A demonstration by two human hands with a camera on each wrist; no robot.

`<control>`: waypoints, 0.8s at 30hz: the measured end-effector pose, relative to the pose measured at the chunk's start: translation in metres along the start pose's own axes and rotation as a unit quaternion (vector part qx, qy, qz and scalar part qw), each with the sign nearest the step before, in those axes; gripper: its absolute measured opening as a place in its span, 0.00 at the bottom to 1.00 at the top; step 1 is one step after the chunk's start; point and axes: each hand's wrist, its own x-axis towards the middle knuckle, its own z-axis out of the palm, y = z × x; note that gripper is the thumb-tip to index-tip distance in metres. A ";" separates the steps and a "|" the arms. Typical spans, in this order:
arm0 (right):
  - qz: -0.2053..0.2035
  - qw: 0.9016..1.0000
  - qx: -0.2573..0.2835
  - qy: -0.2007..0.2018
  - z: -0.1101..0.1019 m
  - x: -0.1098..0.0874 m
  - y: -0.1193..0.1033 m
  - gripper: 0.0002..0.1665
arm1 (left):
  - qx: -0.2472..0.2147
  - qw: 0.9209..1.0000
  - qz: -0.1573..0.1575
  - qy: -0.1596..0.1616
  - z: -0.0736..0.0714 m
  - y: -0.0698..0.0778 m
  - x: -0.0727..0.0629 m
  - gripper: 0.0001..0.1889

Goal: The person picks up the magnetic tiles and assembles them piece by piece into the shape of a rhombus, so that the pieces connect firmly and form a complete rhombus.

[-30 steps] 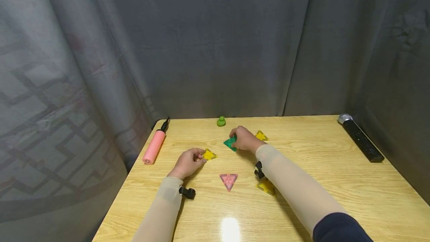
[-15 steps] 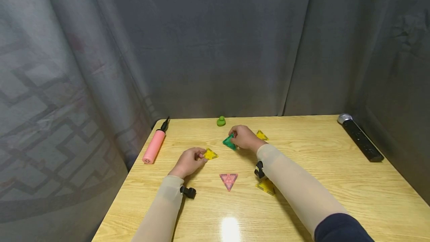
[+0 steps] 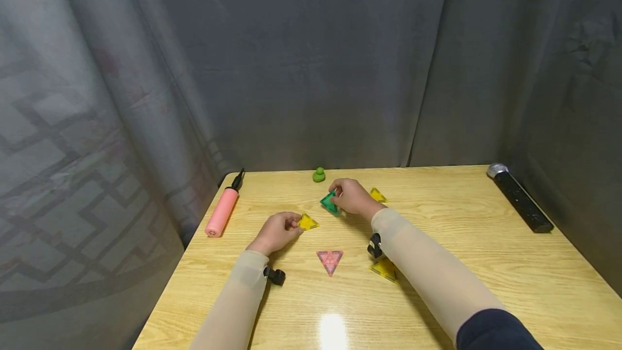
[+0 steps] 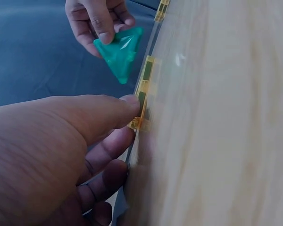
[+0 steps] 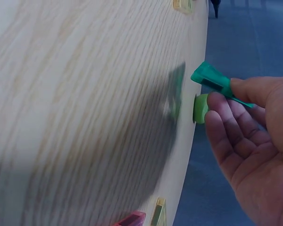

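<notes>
My left hand (image 3: 276, 231) pinches a translucent yellow triangular magnetic tile (image 3: 308, 222) by its left corner, low at the tabletop. In the left wrist view the thumb presses on the edge of this yellow tile (image 4: 145, 77). To the right and farther back, my right hand (image 3: 356, 199) holds a green triangular magnetic tile (image 3: 329, 203) between thumb and fingers. The right wrist view has the green tile (image 5: 210, 77) raised off the table, its shadow below. The two held tiles are apart. A pink triangular tile (image 3: 330, 262) lies flat nearer the front.
One yellow tile (image 3: 385, 270) lies partly beneath the right forearm, another yellow tile (image 3: 377, 194) behind the right hand. A small green duck-like figure (image 3: 318, 175) stands at the back edge. A pink hand pump (image 3: 223, 212) lies left, a black microphone (image 3: 521, 199) far right.
The left hand has shifted slightly right with the yellow tile. The green tile has moved a little left and away in the right hand, narrowing the gap between the tiles.
</notes>
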 end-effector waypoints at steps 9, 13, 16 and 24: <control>-0.003 1.000 0.004 0.005 -0.001 -0.002 -0.002 0.12 | 0.001 1.000 -0.007 -0.007 0.003 0.006 0.005 0.19; -0.002 1.000 0.008 0.010 0.000 -0.003 -0.001 0.11 | -0.001 1.000 -0.002 -0.006 0.005 0.007 0.006 0.19; -0.002 1.000 0.010 0.013 0.001 -0.002 0.000 0.11 | -0.004 1.000 0.002 -0.006 0.006 0.008 0.006 0.19; -0.005 1.000 0.025 0.009 0.003 -0.002 -0.002 0.11 | -0.005 1.000 0.001 -0.005 0.007 0.013 0.007 0.19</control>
